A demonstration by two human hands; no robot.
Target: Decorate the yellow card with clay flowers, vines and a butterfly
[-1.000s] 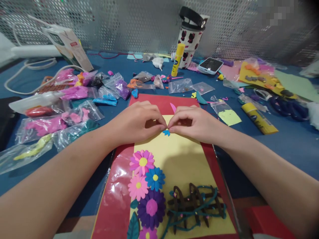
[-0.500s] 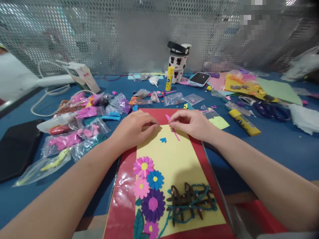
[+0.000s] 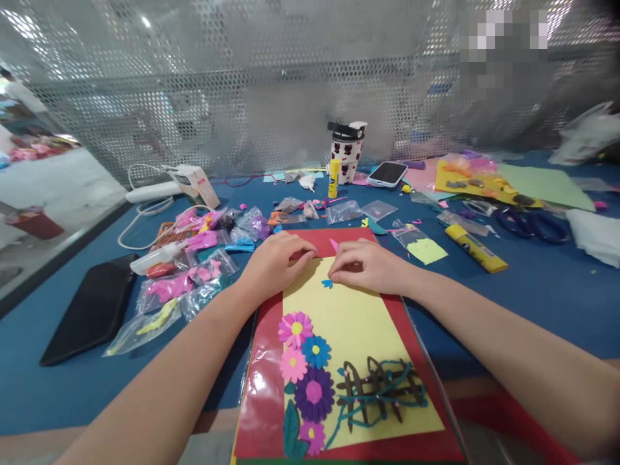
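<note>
In front of me lies a yellow sheet (image 3: 356, 323) on a red backing (image 3: 265, 378). Clay flowers (image 3: 314, 391) run down its left side, and a brown clay fence (image 3: 378, 391) with teal vines sits at lower right. My right hand (image 3: 367, 265) bends over the upper sheet, thumb and fingertips closed at a small blue petal-shaped clay piece (image 3: 327, 283). A pointed pink tool (image 3: 334, 245) shows only its tip behind that hand. My left hand (image 3: 283, 263) rests at the sheet's upper left edge with fingertips together; anything between them is hidden.
Bagged clay (image 3: 169, 287) and a black tablet-like slab (image 3: 92, 310) lie to the left. Behind stand a glue stick (image 3: 334, 179), a patterned cup (image 3: 345, 155) and a phone (image 3: 387, 174). A yellow tube (image 3: 476, 248) and dark-handled scissors (image 3: 533, 225) are at right.
My right hand has come down and left, its fingertips now at the blue clay piece. It covers most of the pink tool. My left hand stays put while the view shifts.
</note>
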